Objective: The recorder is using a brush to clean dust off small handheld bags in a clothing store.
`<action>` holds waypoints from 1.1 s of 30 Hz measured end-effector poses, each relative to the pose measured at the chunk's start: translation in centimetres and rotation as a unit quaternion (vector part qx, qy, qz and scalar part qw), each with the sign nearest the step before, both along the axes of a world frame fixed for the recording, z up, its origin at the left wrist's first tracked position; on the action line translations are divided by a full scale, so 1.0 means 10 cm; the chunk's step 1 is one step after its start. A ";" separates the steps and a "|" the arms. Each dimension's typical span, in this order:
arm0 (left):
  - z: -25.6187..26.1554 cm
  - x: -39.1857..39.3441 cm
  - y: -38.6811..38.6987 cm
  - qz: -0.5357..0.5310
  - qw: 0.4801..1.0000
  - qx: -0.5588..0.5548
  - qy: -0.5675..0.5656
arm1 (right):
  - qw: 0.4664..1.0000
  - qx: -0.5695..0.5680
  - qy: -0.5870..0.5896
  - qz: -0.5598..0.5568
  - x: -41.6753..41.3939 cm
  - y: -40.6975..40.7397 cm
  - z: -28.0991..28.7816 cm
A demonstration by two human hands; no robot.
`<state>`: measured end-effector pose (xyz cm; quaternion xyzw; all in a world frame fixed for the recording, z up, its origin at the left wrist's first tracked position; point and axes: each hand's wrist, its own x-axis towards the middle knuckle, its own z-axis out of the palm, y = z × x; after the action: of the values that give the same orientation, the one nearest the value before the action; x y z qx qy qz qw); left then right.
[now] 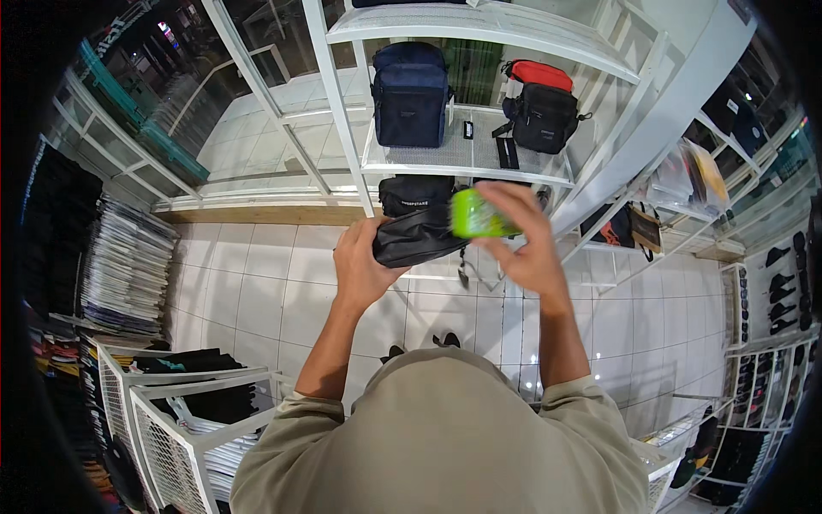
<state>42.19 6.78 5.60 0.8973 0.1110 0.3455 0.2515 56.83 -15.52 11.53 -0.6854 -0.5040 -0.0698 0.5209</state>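
In the head view my left hand [361,263] grips one end of a black bag [414,239] and holds it above the tiled floor. A bright green brush-like block [478,215], blurred by motion, is held in my right hand [530,241]. That block overlaps the right end of the bag; whether they touch I cannot tell. Just behind the held bag, another black bag [416,193] with lettering sits below the mesh shelf.
A white metal rack [462,168] in front carries a navy backpack [411,96], a black sling bag [546,119] and a red bag [542,74]. Stacked packaged garments [128,263] stand at left. A white mesh stand [170,450] is near my left side. Glass panels [257,83] rise behind.
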 end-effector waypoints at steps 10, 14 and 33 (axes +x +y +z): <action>-0.12 -0.09 0.07 0.022 0.996 -0.077 -0.026 | 0.999 0.006 0.037 -0.004 0.07 0.08 0.01; -0.10 -0.07 0.06 0.003 0.996 -0.085 -0.017 | 0.997 -0.021 0.015 0.077 0.03 0.24 -0.14; -0.15 0.08 -0.11 -0.034 0.958 -0.283 0.025 | 0.966 0.053 0.158 -0.198 0.07 -0.32 -0.77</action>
<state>43.03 5.70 4.15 0.8006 0.1801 0.2689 0.5042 57.54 -18.69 3.85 -0.7454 -0.2651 -0.0887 0.6051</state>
